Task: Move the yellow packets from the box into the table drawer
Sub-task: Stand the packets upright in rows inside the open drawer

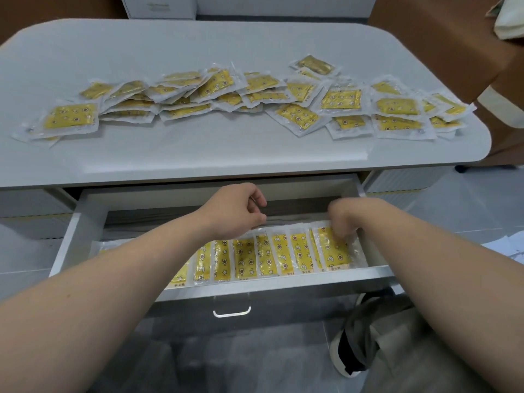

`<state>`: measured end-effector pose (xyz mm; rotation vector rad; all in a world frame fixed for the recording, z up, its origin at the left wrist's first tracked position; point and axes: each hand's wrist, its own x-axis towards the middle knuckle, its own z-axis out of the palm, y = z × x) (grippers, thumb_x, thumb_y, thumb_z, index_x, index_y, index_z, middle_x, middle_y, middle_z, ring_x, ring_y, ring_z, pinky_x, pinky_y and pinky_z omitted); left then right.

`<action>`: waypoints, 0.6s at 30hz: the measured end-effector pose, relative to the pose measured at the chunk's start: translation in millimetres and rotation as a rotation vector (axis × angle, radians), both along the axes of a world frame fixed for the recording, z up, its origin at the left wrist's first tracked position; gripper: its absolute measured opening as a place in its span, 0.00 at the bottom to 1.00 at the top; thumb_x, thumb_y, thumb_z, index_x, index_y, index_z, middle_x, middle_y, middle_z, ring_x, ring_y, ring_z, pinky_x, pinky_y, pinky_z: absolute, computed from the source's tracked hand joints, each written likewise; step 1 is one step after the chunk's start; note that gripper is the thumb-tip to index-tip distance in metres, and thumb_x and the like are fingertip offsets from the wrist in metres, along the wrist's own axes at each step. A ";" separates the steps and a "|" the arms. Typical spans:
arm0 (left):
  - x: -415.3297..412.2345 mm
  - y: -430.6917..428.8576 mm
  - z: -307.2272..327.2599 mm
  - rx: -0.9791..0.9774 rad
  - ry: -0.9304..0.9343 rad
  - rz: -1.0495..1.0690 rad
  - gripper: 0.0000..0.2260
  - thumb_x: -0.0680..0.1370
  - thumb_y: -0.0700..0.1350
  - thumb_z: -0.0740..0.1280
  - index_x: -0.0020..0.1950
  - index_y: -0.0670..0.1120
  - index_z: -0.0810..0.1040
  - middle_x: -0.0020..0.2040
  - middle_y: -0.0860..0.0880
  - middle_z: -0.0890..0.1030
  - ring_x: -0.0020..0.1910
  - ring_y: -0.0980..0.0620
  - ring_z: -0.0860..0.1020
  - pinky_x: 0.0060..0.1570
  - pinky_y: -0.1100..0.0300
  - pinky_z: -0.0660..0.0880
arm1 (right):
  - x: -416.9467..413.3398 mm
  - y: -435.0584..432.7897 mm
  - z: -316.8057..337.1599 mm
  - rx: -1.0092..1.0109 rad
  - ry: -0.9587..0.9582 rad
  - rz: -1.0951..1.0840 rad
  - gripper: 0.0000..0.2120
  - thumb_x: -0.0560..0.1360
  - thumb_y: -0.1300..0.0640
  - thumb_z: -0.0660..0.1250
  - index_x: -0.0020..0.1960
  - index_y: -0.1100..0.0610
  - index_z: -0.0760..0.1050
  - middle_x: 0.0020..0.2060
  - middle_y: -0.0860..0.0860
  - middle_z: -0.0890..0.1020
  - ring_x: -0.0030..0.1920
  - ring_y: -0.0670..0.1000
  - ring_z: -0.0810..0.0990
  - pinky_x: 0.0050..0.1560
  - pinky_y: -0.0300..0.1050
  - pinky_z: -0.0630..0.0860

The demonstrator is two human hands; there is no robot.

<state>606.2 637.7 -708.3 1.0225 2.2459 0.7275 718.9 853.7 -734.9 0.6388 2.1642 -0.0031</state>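
The table drawer is pulled out below the grey table top. Several yellow packets stand in an overlapping row inside it. My right hand reaches down at the row's right end, its fingertips on the last packet. My left hand hovers over the drawer's middle with loosely curled fingers and holds nothing that I can see. Many more yellow packets lie scattered across the table top. A cardboard box stands at the right.
The drawer's metal handle juts toward me. My shoe and trouser leg are on the floor at lower right. A white box stands beyond the table. Papers lie at the right edge.
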 end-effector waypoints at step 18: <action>-4.2 7.7 14.9 0.128 0.098 -0.029 0.05 0.80 0.44 0.69 0.55 0.51 0.78 0.45 0.56 0.81 0.43 0.58 0.80 0.49 0.59 0.80 | -18.1 -40.5 41.9 0.164 0.181 0.071 0.05 0.76 0.62 0.63 0.48 0.57 0.77 0.41 0.52 0.77 0.42 0.52 0.77 0.45 0.47 0.76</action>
